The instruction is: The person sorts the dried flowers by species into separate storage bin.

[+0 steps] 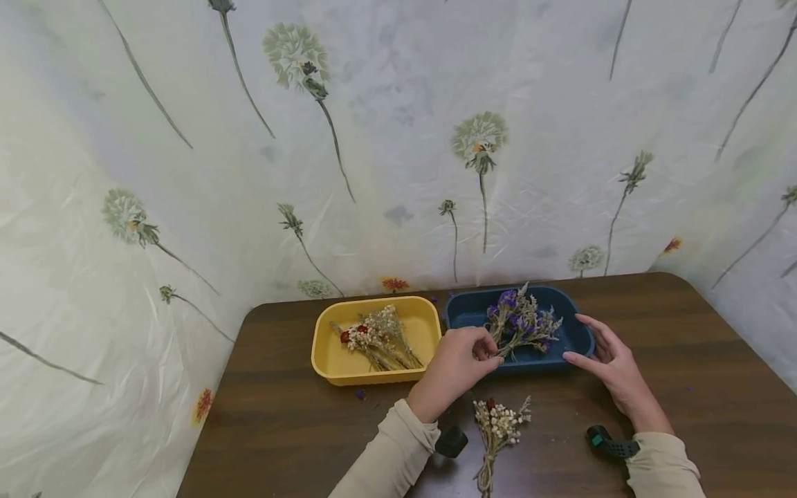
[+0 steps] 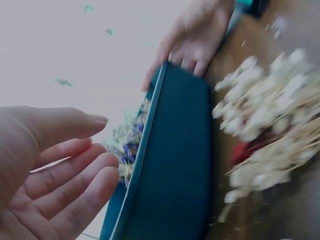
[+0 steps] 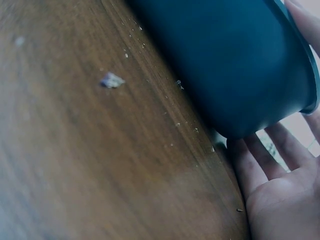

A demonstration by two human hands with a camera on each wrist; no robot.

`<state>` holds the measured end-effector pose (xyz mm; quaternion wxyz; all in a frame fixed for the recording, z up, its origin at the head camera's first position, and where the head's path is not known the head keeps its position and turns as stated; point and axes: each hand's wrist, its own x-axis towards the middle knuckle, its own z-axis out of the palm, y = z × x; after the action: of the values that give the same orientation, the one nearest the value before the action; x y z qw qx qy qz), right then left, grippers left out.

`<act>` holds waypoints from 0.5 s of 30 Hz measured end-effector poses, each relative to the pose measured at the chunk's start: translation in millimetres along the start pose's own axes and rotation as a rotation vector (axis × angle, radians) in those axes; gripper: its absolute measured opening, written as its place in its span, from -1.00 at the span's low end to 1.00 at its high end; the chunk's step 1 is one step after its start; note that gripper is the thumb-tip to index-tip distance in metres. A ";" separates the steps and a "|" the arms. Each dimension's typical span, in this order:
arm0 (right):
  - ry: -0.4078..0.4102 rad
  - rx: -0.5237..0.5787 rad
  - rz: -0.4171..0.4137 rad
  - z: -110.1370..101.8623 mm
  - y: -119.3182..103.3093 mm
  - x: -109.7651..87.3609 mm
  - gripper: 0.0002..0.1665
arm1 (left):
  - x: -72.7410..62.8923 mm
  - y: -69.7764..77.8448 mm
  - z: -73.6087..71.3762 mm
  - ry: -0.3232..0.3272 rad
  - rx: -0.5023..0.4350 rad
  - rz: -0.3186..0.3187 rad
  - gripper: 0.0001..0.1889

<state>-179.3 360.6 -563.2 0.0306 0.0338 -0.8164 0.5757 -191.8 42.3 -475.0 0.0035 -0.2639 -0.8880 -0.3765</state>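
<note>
A blue tray (image 1: 457, 311) holds dried bunches with purple flowers (image 1: 519, 321). My left hand (image 1: 457, 363) is over its near left part, beside the bunch's stems. In the left wrist view, the left hand's (image 2: 60, 170) thumb and loosely bent fingers stand apart with nothing seen between them. My right hand (image 1: 613, 370) holds the tray's right end, thumb at the near rim and fingers round the outer side. The right wrist view shows those fingers (image 3: 287, 145) against the tray's end wall (image 3: 240, 75). A tied bunch of dried white flowers (image 1: 498, 429) lies on the table between the forearms.
To the left stands a yellow tray (image 1: 324, 349) with dried white and red flower bunches (image 1: 380, 339). Small flower bits (image 1: 360, 394) are scattered on the brown wooden table (image 1: 280, 429). A dandelion-print sheet (image 1: 398, 138) hangs behind the table.
</note>
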 end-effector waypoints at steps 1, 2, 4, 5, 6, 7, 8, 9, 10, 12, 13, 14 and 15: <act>0.001 -0.005 0.000 -0.4 -0.2 0.1 -0.11 | -7.1 1.5 -0.1 -0.003 -0.012 0.005 -0.90; 0.002 -0.009 0.001 -0.8 -0.5 0.1 -0.11 | -14.4 2.9 0.0 -0.009 -0.027 0.005 -0.90; 0.003 -0.020 0.006 -1.5 -1.1 -0.3 -0.11 | -28.9 4.8 2.0 -0.015 -0.052 -0.004 -0.90; 0.004 -0.024 0.008 -1.7 -1.4 -0.4 -0.11 | -36.0 5.3 3.7 -0.015 -0.057 -0.016 -0.89; 0.006 -0.030 0.009 -1.8 -1.7 -0.5 -0.11 | -42.8 5.7 5.8 -0.017 -0.060 -0.032 -0.88; 0.008 -0.034 0.008 -1.9 -2.0 -0.5 -0.11 | -49.5 5.7 8.3 -0.016 -0.059 -0.047 -0.88; 0.012 -0.038 0.008 -1.9 -2.2 -0.5 -0.10 | -55.8 5.6 11.2 -0.017 -0.054 -0.065 -0.87; 0.014 -0.039 0.006 -1.9 -2.5 -0.4 -0.11 | -61.6 5.2 14.3 -0.018 -0.045 -0.082 -0.86; 0.016 -0.042 0.005 -1.7 -2.6 -0.3 -0.11 | -67.2 4.8 17.4 -0.021 -0.038 -0.098 -0.84; 0.015 -0.036 0.002 -1.2 -2.6 -0.1 -0.11 | -77.4 3.6 23.9 -0.038 -0.019 -0.123 -0.81; 0.012 -0.031 0.002 -0.9 -2.4 0.0 -0.10 | -82.2 2.5 27.1 -0.049 -0.009 -0.130 -0.80; 0.011 -0.025 0.002 -0.6 -2.1 0.0 -0.10 | -86.4 1.6 30.2 -0.060 0.002 -0.133 -0.78; 0.007 -0.019 0.002 -0.2 -1.9 0.2 -0.10 | -90.3 0.6 33.0 -0.071 0.013 -0.129 -0.77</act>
<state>-179.3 360.2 -561.4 0.0332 0.0305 -0.8218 0.5681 -107.4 22.7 -516.7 -0.0504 -0.2191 -0.9052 -0.3605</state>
